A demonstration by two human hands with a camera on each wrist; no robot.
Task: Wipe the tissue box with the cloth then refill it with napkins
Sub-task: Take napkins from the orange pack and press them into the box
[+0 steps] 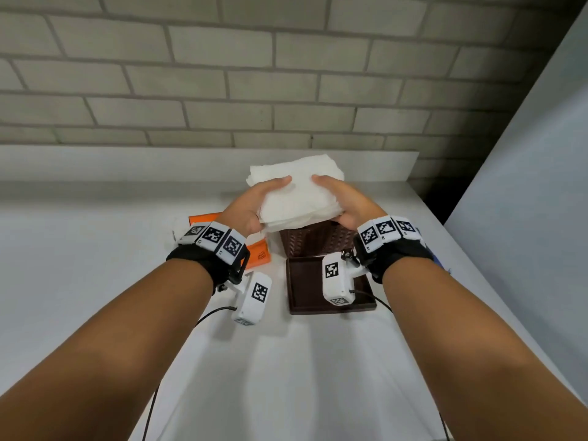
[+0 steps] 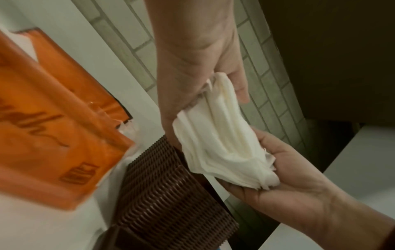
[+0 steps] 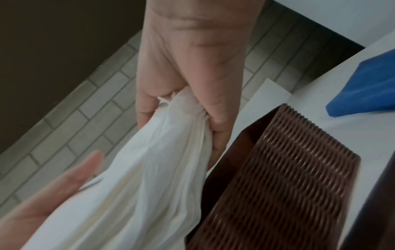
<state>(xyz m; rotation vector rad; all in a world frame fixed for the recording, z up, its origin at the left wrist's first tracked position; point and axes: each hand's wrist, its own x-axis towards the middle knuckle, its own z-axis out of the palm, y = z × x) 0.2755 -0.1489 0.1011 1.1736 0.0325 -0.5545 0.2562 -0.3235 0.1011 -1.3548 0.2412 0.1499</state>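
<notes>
A thick stack of white napkins is held level between both hands, just above the open top of the brown woven tissue box. My left hand grips the stack's left end, thumb on top and fingers beneath. At the other end my right hand grips the same way. The box's dark brown lid lies flat in front of it. A blue cloth lies on the counter right of the box.
An opened orange napkin pack lies left of the box. All of it sits on a white counter against a grey brick wall. A white panel rises along the right side.
</notes>
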